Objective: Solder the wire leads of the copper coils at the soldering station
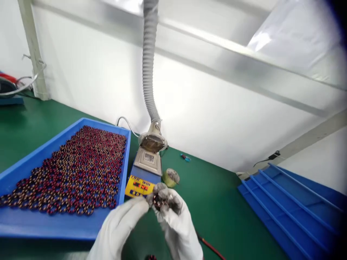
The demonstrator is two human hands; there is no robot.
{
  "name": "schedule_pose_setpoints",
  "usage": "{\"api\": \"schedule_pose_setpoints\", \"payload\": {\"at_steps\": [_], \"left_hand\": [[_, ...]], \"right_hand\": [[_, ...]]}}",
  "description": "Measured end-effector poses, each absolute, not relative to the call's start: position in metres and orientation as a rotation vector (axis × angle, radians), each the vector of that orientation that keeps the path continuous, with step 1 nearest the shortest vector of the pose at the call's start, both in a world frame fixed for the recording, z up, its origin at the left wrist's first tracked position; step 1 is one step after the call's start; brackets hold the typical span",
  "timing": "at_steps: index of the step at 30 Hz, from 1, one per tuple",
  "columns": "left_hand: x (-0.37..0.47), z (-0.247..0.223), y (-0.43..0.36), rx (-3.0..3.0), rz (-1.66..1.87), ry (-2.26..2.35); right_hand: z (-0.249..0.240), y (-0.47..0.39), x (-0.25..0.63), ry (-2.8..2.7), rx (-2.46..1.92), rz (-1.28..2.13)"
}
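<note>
Ring (157, 203) sat between the fingertips (160, 186) of the gloved right hand (177, 215) — that grip pinched around it — with the left hand (119, 225) just beside, its grip unclear.

Right hand in a white fabric glove with grey-smudged fingertips (179, 224) is gripping a small dark ring with reddish banding (157, 202). Left hand in a white fabric glove (116, 229) is reaching in from the left, fingertips close beside the ring; contact unclear. Behind them, a blue box-shaped device with a yellow display panel (139, 185) is showing red digits. A grey corrugated hose (149, 61) is hanging above it. To the left, a shallow blue plastic tray (54, 227) is holding many dark red-and-tan rings (81, 166). Green tabletop (222, 202) is supporting the tray and device.
</note>
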State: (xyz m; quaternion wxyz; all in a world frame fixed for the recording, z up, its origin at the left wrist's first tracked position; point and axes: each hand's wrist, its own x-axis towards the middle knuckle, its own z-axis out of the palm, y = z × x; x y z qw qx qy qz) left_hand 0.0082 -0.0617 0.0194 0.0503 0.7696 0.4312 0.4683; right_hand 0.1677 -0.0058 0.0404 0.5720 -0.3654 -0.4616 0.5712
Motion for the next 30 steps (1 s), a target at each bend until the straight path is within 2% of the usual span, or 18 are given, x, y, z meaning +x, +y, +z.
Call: {"api": "schedule_pose_setpoints", "payload": {"at_steps": [2,5,11,19,24,30], "left_hand": [[0.015,0.046,-0.041,2.444,1.626,1.441],[0.023,0.069,-0.019,2.484,1.808,1.281],[0.028,0.078,-0.002,2.527,1.683,0.901],[0.029,0.084,0.005,2.763,1.689,1.049],[0.017,0.069,0.010,2.765,1.681,1.139],[0.011,0.060,0.013,2.629,1.563,1.139]], "right_hand": [[0.051,0.000,0.156,-1.078,-0.700,1.309],[0.061,0.005,0.149,-1.085,-0.611,1.173],[0.077,0.003,0.168,-1.240,-0.614,1.075],[0.055,0.018,0.181,-0.817,-0.609,1.355],[0.026,0.026,0.171,-0.932,-0.696,1.403],[0.026,0.028,0.161,-0.944,-0.722,1.433]]}}
